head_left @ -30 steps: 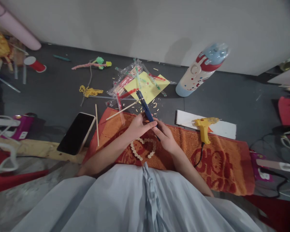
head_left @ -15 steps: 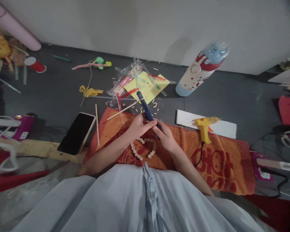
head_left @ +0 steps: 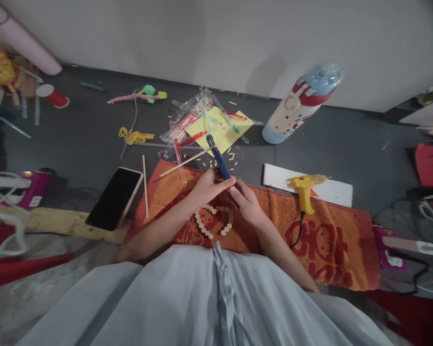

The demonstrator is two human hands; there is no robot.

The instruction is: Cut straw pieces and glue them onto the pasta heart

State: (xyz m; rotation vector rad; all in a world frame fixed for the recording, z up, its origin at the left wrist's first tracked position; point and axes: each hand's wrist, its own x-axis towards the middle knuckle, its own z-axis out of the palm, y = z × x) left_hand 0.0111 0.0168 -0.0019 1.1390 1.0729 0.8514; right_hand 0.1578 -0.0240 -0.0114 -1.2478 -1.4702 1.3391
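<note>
Dark tabletop (head_left: 346,144) meets a grey wall (head_left: 137,38), w/ an orange towel (head_left: 274,211) along the near edge. L hand (head_left: 205,189) & R hand (head_left: 248,203) both curled closed round a blue cutter (head_left: 221,162), tip at a thin wooden stick (head_left: 185,163) (cut bits (head_left: 232,156) nearby). Heart outline (head_left: 201,225) on towel btwn forearms; yellow glue gun (head_left: 305,192) R of it, partly over white strip (head_left: 337,192).

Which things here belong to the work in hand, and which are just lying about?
Seemingly in the work:
- Blue tool, in the left hand and right hand
- Thin stick, one end at the tool's tip
- Heart-shaped outline of small pale pieces
- Probably the yellow glue gun

Seemingly just lying about:
- Phone
- Bottle
- Yellow yarn
</note>
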